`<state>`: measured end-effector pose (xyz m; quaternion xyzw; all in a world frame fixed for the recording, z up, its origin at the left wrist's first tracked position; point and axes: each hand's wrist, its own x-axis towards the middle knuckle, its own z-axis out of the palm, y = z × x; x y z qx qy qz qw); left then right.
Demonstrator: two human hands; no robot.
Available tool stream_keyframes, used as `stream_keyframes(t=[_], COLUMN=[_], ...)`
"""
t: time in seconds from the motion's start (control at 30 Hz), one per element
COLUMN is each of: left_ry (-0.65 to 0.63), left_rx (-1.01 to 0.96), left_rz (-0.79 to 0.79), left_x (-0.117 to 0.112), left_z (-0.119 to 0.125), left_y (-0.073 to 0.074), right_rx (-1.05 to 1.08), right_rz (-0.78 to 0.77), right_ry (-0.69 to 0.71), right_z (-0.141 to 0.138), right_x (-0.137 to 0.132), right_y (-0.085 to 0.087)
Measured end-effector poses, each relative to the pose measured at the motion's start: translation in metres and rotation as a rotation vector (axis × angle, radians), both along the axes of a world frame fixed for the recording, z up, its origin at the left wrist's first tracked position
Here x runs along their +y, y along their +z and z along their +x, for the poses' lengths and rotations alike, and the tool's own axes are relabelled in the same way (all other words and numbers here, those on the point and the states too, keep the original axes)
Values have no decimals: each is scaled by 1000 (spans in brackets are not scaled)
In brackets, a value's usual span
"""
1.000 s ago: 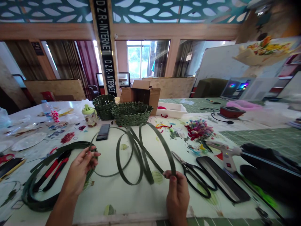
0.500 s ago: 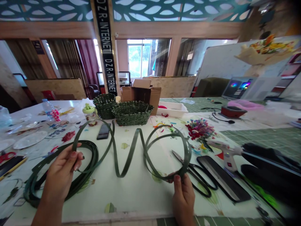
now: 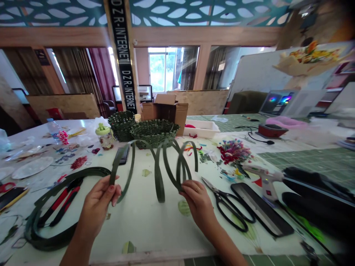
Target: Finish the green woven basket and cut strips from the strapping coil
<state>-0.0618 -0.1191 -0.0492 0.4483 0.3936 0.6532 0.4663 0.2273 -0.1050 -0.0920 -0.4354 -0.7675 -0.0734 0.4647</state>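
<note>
A long, flat dark green weaving strip (image 3: 158,177) runs in loose curls between my hands, above the table. My left hand (image 3: 101,197) pinches one part of it between thumb and fingers. At the other side, my right hand (image 3: 196,199) grips several of its loops from above. Left of my left hand lies a coil of green strip (image 3: 34,218) with red-and-black handled pliers (image 3: 62,203) inside it. Black-handled scissors (image 3: 229,205) rest right of my right hand. Behind the curls stand an oval woven green basket (image 3: 155,133) and a rounder green basket (image 3: 121,125).
A phone (image 3: 121,156) and a lidded jar (image 3: 104,136) sit behind my left hand. To the right are a black tray (image 3: 262,210), a glue gun (image 3: 266,181) and a bunch of colourful stems (image 3: 234,151). A cardboard box (image 3: 181,114) stands behind the baskets.
My hands have come closer together, the left moving right and the right moving left and up. The strip's curls have bunched up between them, and the pliers in the coil now show.
</note>
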Motion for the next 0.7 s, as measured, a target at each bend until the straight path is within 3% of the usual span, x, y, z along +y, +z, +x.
stream_keyframes(t=[0.13,0.2,0.27,0.33,0.4,0.5,0.7], left_ry=[-146,-167,-161,-145,-133,-103,-26], left_rx=[-163,-270,-361,-425,-473,-547,-663], left_rz=[-83,-111,-140,-179,-215,-276,-354], left_x=[-5,-7,-7,-8,-9,-11,-10], left_z=[21,25,26,24,22,22,19], left_y=[4,6,8,7,7,10,16], right_rx=[-161,-27,157,208,94,-57,67], right_rz=[2,89,136,-17,-165,-345,-576], right_ry=[-141,-189,-133,36,252,470,422], right_z=[6,3,-7,-23,-41,-60,-49], right_x=[21,11,-11,-35,-52,-57,-65], right_y=[21,23,20,13,6,-2,4])
